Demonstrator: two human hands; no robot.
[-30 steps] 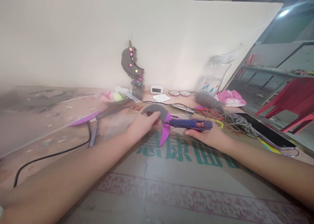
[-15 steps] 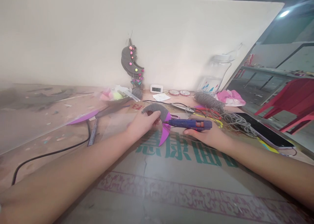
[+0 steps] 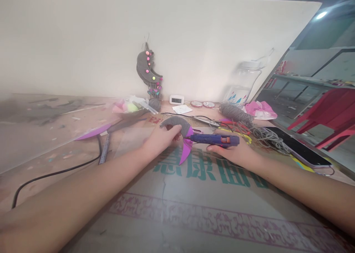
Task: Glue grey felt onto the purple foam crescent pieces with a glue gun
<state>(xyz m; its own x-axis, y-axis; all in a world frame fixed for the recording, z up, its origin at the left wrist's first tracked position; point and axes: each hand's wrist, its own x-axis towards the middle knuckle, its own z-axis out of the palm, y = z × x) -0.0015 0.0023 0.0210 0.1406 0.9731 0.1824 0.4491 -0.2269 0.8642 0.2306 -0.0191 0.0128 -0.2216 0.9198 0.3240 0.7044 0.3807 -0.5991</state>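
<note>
My left hand [image 3: 161,139] grips a purple crescent-shaped card [image 3: 185,152] whose upper half is wrapped in grey yarn. My right hand [image 3: 235,153] is closed on a blue glue gun [image 3: 215,139], held level with its nozzle touching the crescent where the yarn wrapping ends. Both hands hover just above a sheet of cardboard [image 3: 199,201] with green print. A finished grey crescent with coloured pompoms [image 3: 146,71] hangs on the wall behind.
A loose heap of grey yarn [image 3: 244,120] and a dark phone [image 3: 299,149] lie to the right. At the back stand a clear jar [image 3: 244,85], a small white clock [image 3: 176,99] and a bag of pompoms [image 3: 129,107]. A black cable [image 3: 55,175] and another purple crescent [image 3: 93,133] lie left.
Hardly anything differs. The hands, the crescent and the glue gun stay in place; the view has shifted very slightly.
</note>
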